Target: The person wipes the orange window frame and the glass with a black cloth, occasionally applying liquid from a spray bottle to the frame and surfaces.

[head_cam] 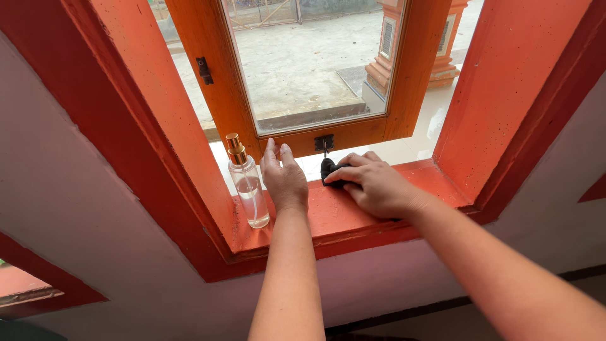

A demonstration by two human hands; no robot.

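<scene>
My left hand (284,178) rests flat on the orange-red window sill (334,215), fingers together and stretched toward the bottom rail of the open wooden window sash (404,69). It holds nothing. My right hand (374,183) lies on the sill to the right and presses a small black cloth (329,169) against the sill, just below the sash's dark metal latch (324,143). A clear glass spray bottle (247,183) with a gold nozzle stands upright on the sill's left end, close beside my left hand.
The sill sits in a deep orange-red window frame (505,82) set in a pale wall. Outside lie a wet paved yard and an orange pillar (413,38). A dark hinge (203,69) is fixed on the sash's left rail.
</scene>
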